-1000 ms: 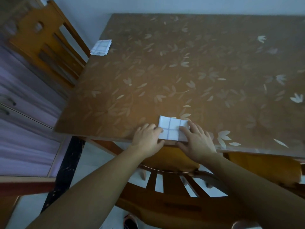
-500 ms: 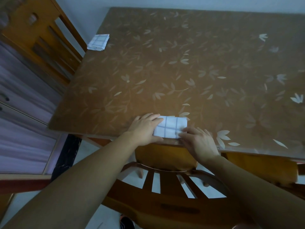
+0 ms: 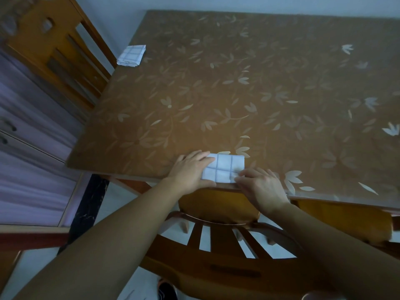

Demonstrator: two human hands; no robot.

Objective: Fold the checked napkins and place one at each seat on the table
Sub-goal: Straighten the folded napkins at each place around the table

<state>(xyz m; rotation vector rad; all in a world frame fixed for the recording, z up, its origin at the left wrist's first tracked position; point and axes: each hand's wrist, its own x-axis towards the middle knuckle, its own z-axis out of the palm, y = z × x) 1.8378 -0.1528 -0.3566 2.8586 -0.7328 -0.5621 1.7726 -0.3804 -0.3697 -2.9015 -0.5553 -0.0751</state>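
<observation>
A folded white napkin with a blue check (image 3: 225, 168) lies flat at the near edge of the brown leaf-patterned table (image 3: 259, 94), above the near chair. My left hand (image 3: 190, 169) rests palm down on the napkin's left end. My right hand (image 3: 262, 187) has its fingertips on the napkin's near right corner. A second folded checked napkin (image 3: 131, 55) lies at the table's far left edge, beside the left chair.
A wooden chair (image 3: 54, 50) stands at the table's left side. The near chair (image 3: 216, 245) is tucked under the table below my arms, and another chair seat (image 3: 346, 219) shows to its right. A cabinet with drawers (image 3: 26, 148) lines the left wall.
My right hand slid from the napkin's right side down to its near right corner. My left hand moved further onto the left end. The napkin now lies squarer to the table edge.
</observation>
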